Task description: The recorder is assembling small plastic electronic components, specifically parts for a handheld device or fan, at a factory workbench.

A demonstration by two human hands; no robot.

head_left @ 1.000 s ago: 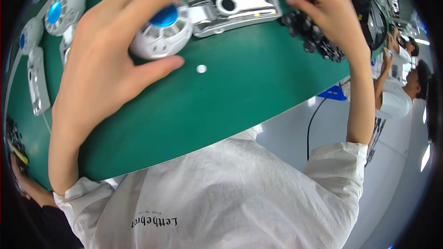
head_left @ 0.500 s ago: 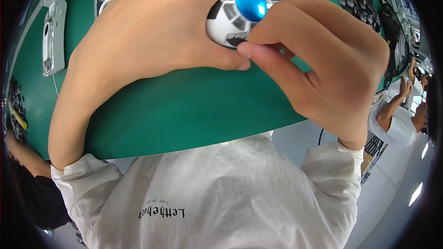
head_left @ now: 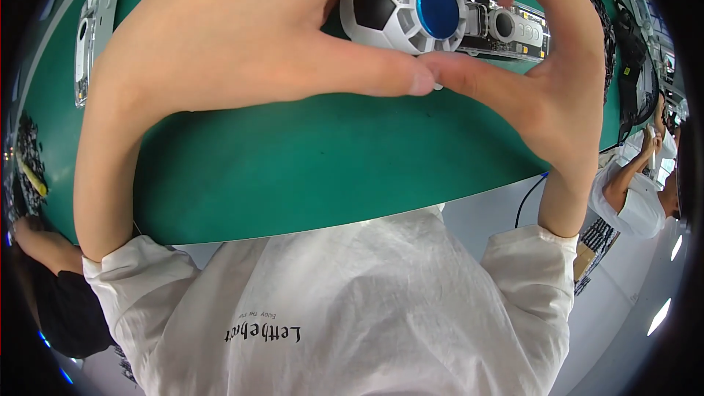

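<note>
A white football-patterned device (head_left: 375, 13) with black patches, slots and a shiny blue disc, like a small handheld fan, lies between my hands. Its clear handle (head_left: 513, 29), with a round button and visible inner parts, points right. My left hand (head_left: 279, 44) wraps round the ball-shaped head from the left, its thumb along the near side; its other fingers are mostly hidden. From the right, my right hand (head_left: 554, 66) arches over the handle, fingers bent at the far side. Its thumb tip meets my left thumb just below the head, where a tiny pale bit (head_left: 438, 86) shows.
A similar white device (head_left: 94, 29) lies at the far left of the green table (head_left: 315, 169). Dark loose pieces (head_left: 28, 139) and a yellow object (head_left: 33, 180) are at the left edge. A black object (head_left: 629, 81) sits far right. People work on both sides.
The device has turned and its handle now shows at right. My right hand has gone from a pinch at the head to reaching round the handle, with its thumb at my left thumb.
</note>
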